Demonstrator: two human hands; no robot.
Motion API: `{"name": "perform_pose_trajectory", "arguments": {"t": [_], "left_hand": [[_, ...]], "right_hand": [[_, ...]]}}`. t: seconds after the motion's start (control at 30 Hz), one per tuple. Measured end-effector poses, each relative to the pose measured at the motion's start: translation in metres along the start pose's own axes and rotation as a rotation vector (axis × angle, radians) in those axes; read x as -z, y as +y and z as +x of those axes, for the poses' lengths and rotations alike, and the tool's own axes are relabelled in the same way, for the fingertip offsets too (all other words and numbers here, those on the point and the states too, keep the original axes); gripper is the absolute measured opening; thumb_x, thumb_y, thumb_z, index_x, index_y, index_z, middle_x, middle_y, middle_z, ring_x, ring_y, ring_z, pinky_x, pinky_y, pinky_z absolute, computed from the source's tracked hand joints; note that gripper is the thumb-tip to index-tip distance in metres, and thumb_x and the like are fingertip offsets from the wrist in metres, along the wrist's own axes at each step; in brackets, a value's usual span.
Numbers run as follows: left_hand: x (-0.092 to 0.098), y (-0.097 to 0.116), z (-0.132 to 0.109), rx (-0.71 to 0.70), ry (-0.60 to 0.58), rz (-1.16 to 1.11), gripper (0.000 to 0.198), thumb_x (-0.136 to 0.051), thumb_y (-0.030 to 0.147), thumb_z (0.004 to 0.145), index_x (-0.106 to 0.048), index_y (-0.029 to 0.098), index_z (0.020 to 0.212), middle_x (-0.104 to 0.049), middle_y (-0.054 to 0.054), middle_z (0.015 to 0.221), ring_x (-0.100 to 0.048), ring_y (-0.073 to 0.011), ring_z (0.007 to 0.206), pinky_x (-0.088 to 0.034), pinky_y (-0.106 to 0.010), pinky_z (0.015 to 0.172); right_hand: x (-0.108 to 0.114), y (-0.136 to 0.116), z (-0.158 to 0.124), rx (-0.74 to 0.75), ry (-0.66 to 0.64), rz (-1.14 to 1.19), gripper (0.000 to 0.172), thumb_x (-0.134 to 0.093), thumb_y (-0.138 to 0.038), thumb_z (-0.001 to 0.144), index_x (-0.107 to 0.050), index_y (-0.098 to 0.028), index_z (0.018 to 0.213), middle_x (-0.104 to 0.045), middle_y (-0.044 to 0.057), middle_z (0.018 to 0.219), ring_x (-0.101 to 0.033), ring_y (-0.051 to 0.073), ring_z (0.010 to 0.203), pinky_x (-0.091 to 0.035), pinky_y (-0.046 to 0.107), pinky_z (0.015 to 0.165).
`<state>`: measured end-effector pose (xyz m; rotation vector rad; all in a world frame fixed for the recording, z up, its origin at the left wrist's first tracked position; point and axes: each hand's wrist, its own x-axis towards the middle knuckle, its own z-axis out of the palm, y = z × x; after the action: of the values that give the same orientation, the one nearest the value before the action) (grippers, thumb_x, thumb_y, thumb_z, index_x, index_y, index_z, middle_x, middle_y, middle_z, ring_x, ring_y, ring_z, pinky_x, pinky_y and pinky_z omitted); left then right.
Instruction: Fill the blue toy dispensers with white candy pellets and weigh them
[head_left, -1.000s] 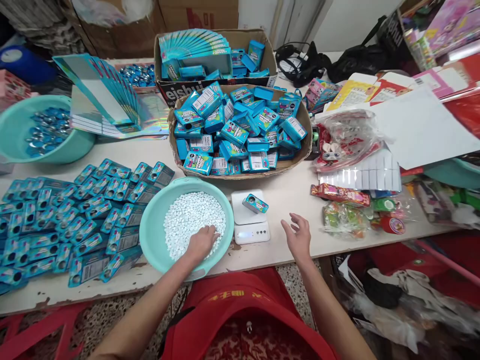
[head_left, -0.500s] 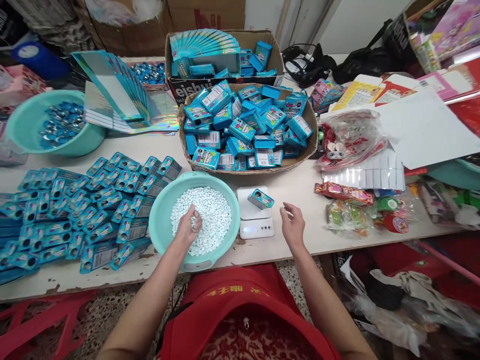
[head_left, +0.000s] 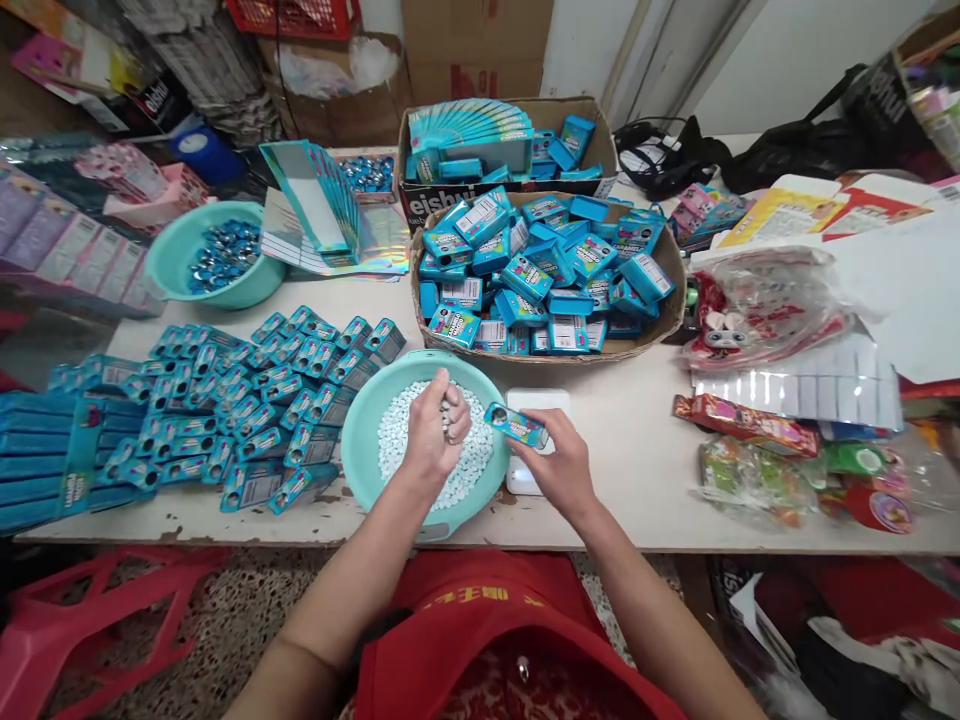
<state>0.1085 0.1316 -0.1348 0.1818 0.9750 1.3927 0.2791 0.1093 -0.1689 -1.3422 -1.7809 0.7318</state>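
My left hand is closed above a mint-green basin, its fingers curled round some small white candies that show between them. Loose white candies of the same kind fill the basin's bottom. With thumb and fingers, my right hand grips a small blue candy tin by its right end. The tin is tilted at the basin's right rim, and a dark round hole shows at its left end. Under that hand lies a white scale, partly covered.
Many blue tins with round holes stand left of the basin. Closed tins fill a cut-down cardboard box behind it. A second basin holds blue-and-silver caps. Plastic bags and packets lie to the right.
My right hand has picked the blue tin up off the scale and brought it to the basin's edge. My left hand has risen from the candies with its fingers closed. The view has shifted left.
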Motion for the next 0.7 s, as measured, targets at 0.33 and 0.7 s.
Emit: {"name": "perform_pose_trajectory", "arguments": {"t": [0.33,0.7], "left_hand": [[-0.001,-0.018,0.009,-0.330,0.171,0.217,0.037,-0.058,0.045,0.077,-0.044,0.019,0.055,-0.042,0.005,0.047,-0.057,-0.0111,0.051,-0.045,-0.024,0.056],[-0.003,-0.003,0.018,-0.214,0.140,0.090,0.048,-0.061,0.055,0.077,-0.037,0.018,0.056,-0.031,0.008,0.044,-0.028,-0.0028,0.036,-0.021,-0.019,0.038]], "right_hand": [[-0.037,-0.017,0.000,-0.032,-0.105,0.016,0.028,-0.067,-0.033,0.080,-0.061,-0.024,0.106,-0.064,0.005,0.095,-0.060,0.023,0.093,-0.049,0.036,0.080],[-0.031,-0.006,0.006,-0.120,-0.088,0.150,0.029,-0.072,-0.029,0.075,-0.064,-0.021,0.101,-0.065,0.005,0.094,-0.062,0.021,0.088,-0.051,0.034,0.077]]}}
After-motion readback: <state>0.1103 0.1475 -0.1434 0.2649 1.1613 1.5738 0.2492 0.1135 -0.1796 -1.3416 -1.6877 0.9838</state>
